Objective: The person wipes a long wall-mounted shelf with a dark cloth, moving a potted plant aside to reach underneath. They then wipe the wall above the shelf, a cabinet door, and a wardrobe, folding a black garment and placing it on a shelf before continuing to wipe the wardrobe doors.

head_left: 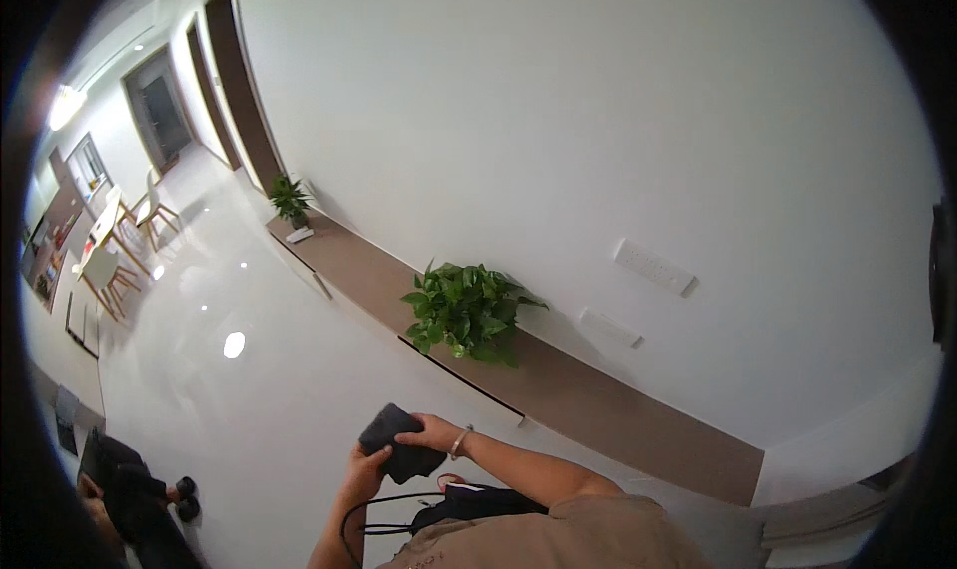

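In front of my body I hold a folded dark grey cloth [389,429] with both hands. My left hand [366,471] grips its lower left edge, the thumb lying on top. From the right, my right hand [433,434], with a bracelet at the wrist, closes on the opposite edge. Most of my fingers are hidden beneath the cloth. Beyond it stands a long, low brown-topped cabinet [598,409], and a bushy green potted plant [464,310] rests on that top.
A smaller plant [290,200] stands at the cabinet's far end. White socket strips [653,266] are on the wall. Black cables [399,496] loop near my waist. A person in dark clothes [135,494] is at lower left. Chairs [103,272] and a table stand far left.
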Demonstrator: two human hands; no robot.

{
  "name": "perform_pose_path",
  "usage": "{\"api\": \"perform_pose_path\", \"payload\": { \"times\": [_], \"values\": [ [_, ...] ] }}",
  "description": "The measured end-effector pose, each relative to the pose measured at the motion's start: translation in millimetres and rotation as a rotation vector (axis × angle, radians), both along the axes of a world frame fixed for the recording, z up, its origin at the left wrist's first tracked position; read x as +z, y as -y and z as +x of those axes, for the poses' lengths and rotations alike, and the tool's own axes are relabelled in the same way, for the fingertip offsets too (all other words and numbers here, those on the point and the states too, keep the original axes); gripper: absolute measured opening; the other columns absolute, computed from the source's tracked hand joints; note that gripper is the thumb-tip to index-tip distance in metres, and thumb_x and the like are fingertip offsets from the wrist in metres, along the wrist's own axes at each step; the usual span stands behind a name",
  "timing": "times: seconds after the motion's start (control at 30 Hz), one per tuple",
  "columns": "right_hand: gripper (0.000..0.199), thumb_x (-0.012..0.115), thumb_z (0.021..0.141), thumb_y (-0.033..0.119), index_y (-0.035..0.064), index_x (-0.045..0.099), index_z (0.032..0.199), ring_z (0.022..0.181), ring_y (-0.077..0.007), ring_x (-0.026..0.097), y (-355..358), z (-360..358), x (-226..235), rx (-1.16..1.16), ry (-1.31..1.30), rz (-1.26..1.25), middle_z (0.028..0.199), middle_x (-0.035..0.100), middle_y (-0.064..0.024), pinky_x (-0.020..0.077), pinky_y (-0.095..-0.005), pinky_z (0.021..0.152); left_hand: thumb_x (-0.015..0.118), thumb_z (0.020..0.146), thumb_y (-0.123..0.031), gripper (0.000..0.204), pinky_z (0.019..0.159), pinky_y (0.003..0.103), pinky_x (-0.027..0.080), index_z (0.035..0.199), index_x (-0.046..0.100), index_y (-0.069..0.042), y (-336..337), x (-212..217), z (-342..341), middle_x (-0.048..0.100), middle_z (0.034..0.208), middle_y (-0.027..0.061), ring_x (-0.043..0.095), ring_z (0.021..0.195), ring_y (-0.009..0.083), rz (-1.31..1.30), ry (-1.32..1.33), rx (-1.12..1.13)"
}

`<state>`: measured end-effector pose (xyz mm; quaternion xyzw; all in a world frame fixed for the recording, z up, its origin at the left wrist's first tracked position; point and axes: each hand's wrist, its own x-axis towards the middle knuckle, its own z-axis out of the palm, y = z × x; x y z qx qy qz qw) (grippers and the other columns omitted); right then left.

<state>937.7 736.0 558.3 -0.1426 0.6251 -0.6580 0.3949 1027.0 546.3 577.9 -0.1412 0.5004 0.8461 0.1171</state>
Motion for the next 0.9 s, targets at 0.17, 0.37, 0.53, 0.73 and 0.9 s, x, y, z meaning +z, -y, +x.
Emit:
{"api": "perform_pose_path", "payload": {
  "times": [0.17, 0.37, 0.53, 0.73, 0.9],
  "values": [
    [0.045, 0.077, 0.082, 0.029, -0.0015, 0.064, 0.113, 0.091, -0.0160, 0.064, 16, -56, 28, -0.206, -0.143, -0.027, 0.101, 0.069, -0.0084, 0.0524, -0.0305, 0.082, 0.061, 0.087, 0.002, 0.039, 0.093, 0.039, 0.051, 0.125, 0.053, 0.001, 17, 0, -74, 0.064, 0.114, 0.0123, 0.063, 0.105, 0.0253, 0.061, 0.050, -0.003],
    [0.048, 0.076, 0.083, 0.028, -0.0012, 0.062, 0.118, 0.096, -0.0180, 0.063, -42, -78, 5, -0.818, 0.173, -0.165, 0.107, 0.067, -0.0093, 0.0508, -0.0308, 0.085, 0.060, 0.093, -0.010, 0.035, 0.091, 0.035, 0.050, 0.125, 0.053, 0.002, -45, 7, -172, 0.063, 0.117, 0.0111, 0.062, 0.104, 0.0215, 0.148, 0.049, -0.323],
    [0.048, 0.073, 0.086, 0.021, -0.0002, 0.057, 0.126, 0.099, -0.0173, 0.062, -127, -71, 39, -0.929, -0.010, 0.016, 0.114, 0.065, -0.0088, 0.0506, -0.0298, 0.087, 0.056, 0.095, -0.009, 0.030, 0.094, 0.036, 0.048, 0.124, 0.054, 0.000, -109, 11, -244, 0.063, 0.117, 0.0097, 0.061, 0.106, 0.0214, 0.228, 0.030, -0.576],
    [0.049, 0.068, 0.087, 0.016, -0.0010, 0.051, 0.131, 0.104, -0.0211, 0.061, -190, -49, 47, -1.450, -0.057, -0.198, 0.121, 0.060, -0.0129, 0.0480, -0.0317, 0.091, 0.055, 0.094, -0.003, 0.031, 0.095, 0.043, 0.050, 0.124, 0.053, -0.005, -211, 29, -261, 0.059, 0.120, 0.0115, 0.060, 0.109, 0.0269, 0.436, 0.084, -0.828],
    [0.060, 0.065, 0.091, 0.029, 0.0028, 0.042, 0.139, 0.125, -0.0286, 0.046, -243, -54, 19, -1.617, -0.388, 0.204, 0.143, 0.040, -0.0181, 0.0401, -0.0398, 0.102, 0.057, 0.091, -0.001, 0.034, 0.094, 0.046, 0.050, 0.125, 0.052, -0.006, -290, 26, -254, 0.060, 0.116, 0.0120, 0.060, 0.109, 0.0286, 0.341, 0.133, -0.833]
  ]
}}
